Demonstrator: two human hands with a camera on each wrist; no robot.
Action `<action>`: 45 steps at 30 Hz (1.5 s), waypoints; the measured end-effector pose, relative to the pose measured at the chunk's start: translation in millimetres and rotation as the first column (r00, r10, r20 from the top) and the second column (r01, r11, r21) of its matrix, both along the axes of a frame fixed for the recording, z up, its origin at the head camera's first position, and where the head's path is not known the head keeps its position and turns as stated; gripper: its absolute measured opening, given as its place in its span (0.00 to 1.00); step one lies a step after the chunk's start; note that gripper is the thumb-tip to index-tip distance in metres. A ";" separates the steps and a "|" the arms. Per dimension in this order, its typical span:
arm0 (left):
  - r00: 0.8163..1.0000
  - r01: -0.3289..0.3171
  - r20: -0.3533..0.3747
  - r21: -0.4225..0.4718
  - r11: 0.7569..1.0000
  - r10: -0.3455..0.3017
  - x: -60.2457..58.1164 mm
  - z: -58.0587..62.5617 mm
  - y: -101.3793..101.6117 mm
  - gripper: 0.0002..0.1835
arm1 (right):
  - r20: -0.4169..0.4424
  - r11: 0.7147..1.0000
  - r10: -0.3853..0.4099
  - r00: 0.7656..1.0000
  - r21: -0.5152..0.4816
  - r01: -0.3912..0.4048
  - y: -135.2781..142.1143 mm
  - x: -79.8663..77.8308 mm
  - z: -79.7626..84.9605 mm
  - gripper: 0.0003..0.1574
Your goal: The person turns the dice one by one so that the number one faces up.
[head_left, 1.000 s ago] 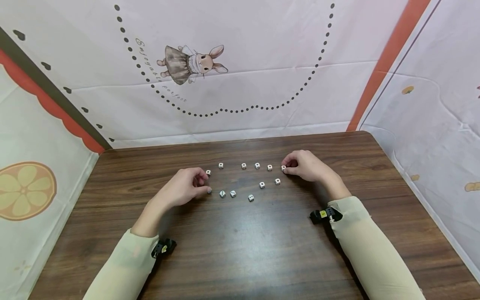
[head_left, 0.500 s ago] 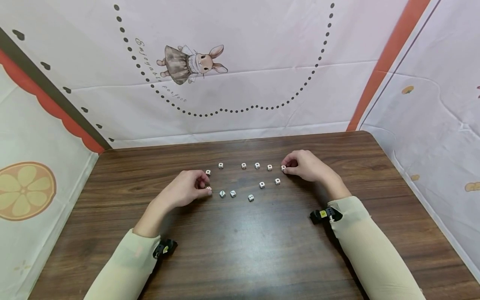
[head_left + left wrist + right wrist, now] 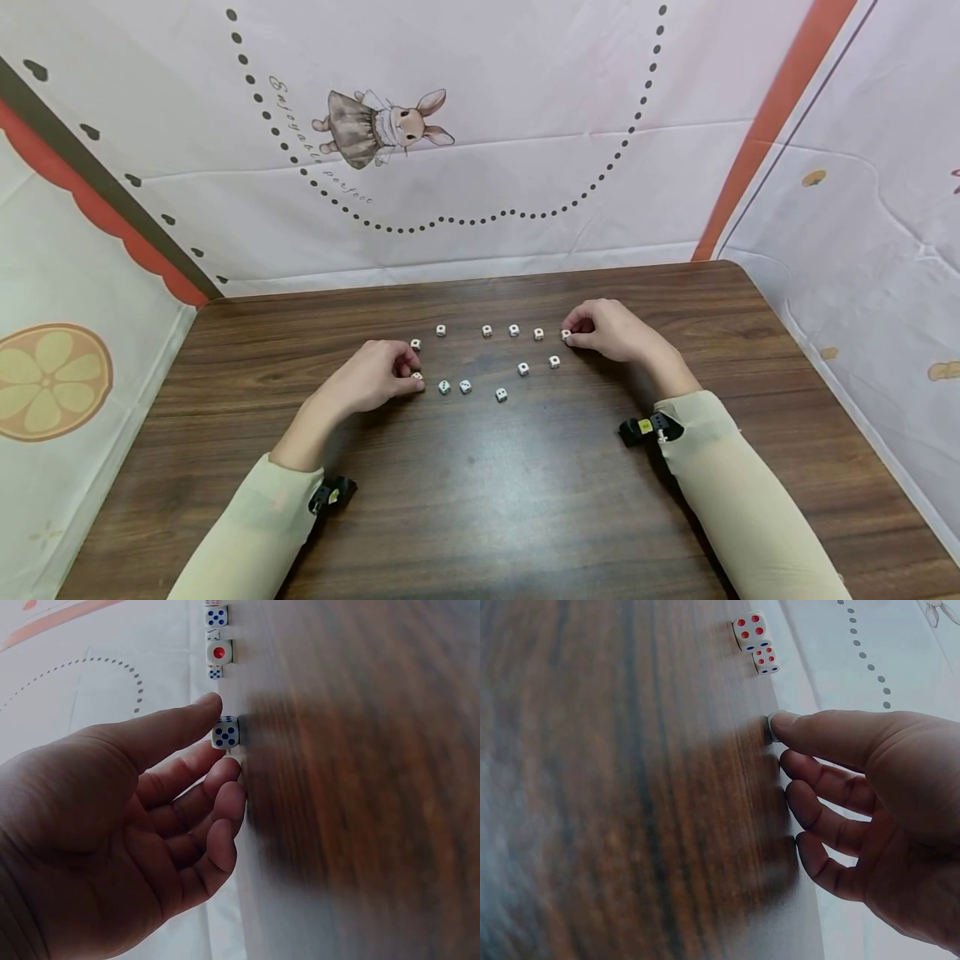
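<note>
Twelve small white dice point(image 3: 487, 331) lie on the bench point(image 3: 480, 500), nearer its far edge, in two loose, uneven rows. The left hand point(image 3: 367, 377) is nearly closed, thumb and index finger on either side of the left-end die point(image 3: 225, 733) of the nearer row, which appears to sit on the wood. The right hand point(image 3: 617, 331) also has its fingers curled, pinching the right-end die point(image 3: 566, 335) of the farther row, toward the bench's far right corner.

The work looks well along but unfinished. Eight dice seem to show one large spot on top, the right-end die among them. The left-end die's top is partly covered by fingers, so I cannot tell its face for sure. The three dice point(image 3: 465, 387) next along the nearer row show several smaller spots, and no hand touches them; they may be what is left.

Another die, the corner die point(image 3: 416, 344), sits just beyond the left hand's fingertips and could easily be knocked. Otherwise the gaps between dice leave room to reach in. A printed cloth point(image 3: 525, 167) hangs behind the bench's far edge, and a black wrist camera point(image 3: 642, 429) sits at the right cuff, well apart from the dice.
</note>
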State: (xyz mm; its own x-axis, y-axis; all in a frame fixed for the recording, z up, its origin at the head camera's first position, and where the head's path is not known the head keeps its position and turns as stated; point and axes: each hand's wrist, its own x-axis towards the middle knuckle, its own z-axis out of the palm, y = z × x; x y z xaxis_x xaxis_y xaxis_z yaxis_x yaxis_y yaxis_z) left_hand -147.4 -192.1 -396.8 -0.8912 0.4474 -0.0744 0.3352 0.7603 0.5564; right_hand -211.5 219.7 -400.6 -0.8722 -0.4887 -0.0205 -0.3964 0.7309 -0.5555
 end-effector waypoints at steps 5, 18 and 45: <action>1.000 0.006 -0.006 -0.010 1.000 -0.006 -0.5 0.0 0.1 0.08 | -0.002 1.000 0.003 1.000 0.002 -0.003 -0.4 0.0 0.2 0.06; 1.000 0.024 -0.016 -0.004 1.000 -0.024 -4.3 -3.3 3.5 0.08 | 0.000 1.000 0.008 1.000 -0.004 -0.008 -1.9 0.2 -0.4 0.05; 0.999 0.012 -0.046 0.027 1.000 -0.011 -3.5 -0.7 1.4 0.05 | -0.005 1.000 0.009 1.000 0.003 -0.009 -0.8 0.1 -1.1 0.06</action>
